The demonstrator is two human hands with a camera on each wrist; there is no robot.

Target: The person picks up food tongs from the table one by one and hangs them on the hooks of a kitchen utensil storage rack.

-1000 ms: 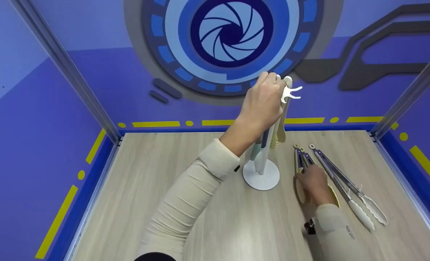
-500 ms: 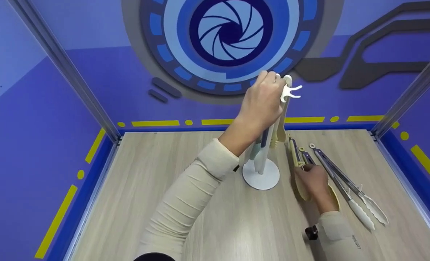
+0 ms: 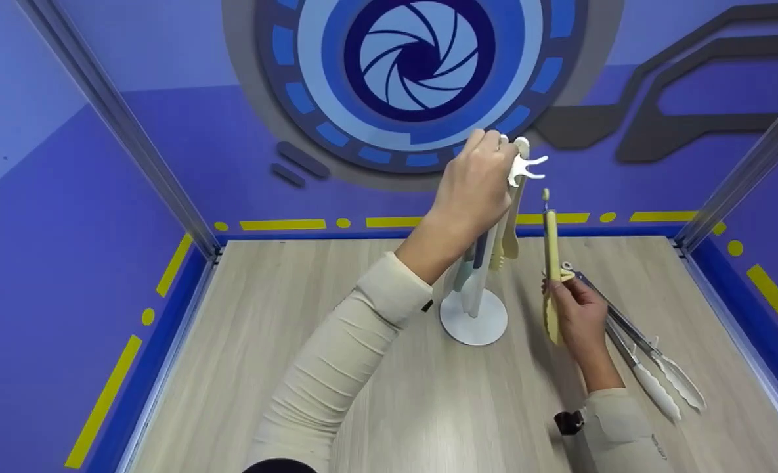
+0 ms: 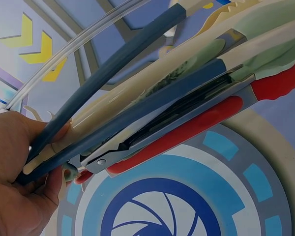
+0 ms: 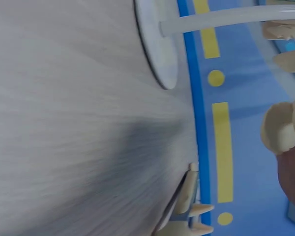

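Pale yellow metal-backed tongs [image 3: 552,249] are held near upright by the right hand [image 3: 582,315], right of centre in the head view, above the pale wood-grain desk [image 3: 231,315]. That grip is narrow and set low, around the scalloped end, so the ring end is left unsupported; sway there could bring a knock against the white pronged hook [image 3: 526,169].

By the left hand [image 3: 474,180], the upper end of dark blue-handled tongs [image 4: 108,71] is gripped at the top of the slim white round-based stand [image 3: 487,328]. Should that grip be slackened, tipping might be caused by the crowded load above the small base. Red-handled tongs [image 4: 187,132], hung close by, could be jostled loose.

Lower right: white-tipped steel tongs [image 3: 654,378] are lying beside the right forearm; they could be snagged by the sleeve if the arm were swung outward.
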